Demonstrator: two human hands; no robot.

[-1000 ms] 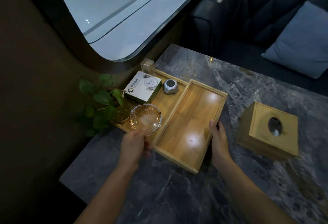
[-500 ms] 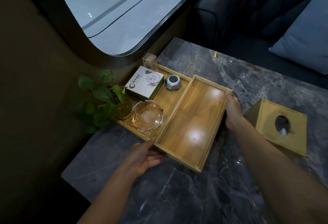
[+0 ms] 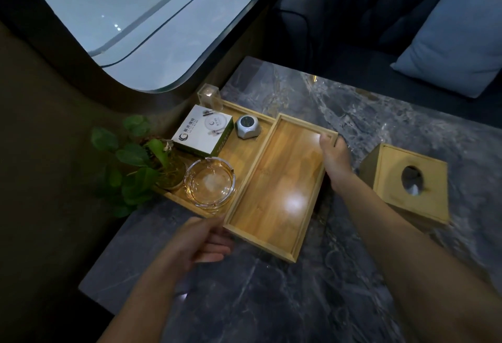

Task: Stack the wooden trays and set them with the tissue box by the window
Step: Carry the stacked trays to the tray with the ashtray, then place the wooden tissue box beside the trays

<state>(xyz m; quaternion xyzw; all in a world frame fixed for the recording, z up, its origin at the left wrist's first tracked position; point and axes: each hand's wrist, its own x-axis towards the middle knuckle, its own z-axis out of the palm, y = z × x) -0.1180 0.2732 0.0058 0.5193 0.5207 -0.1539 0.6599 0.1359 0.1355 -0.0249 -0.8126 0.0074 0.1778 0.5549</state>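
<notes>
Both hands are on the empty rectangular bamboo tray [image 3: 279, 187]: the right hand [image 3: 335, 159] is grasping its far right corner, and the left hand [image 3: 202, 240] is curled at its near left corner. It sits on the grey marble desk [image 3: 271, 296], pressed against the loaded wooden tray [image 3: 244, 152] under the window [image 3: 130, 22]. The square wooden tissue box [image 3: 407, 182] waits just right.

Risk: lifting unevenly could knock the clear glass ashtray [image 3: 209, 182] or the small grey gadget [image 3: 247, 127]. The white-and-green carton [image 3: 203, 133] carries printing, too blurred to read.

Head view — looks steeply down, close over table [image 3: 271, 302].
</notes>
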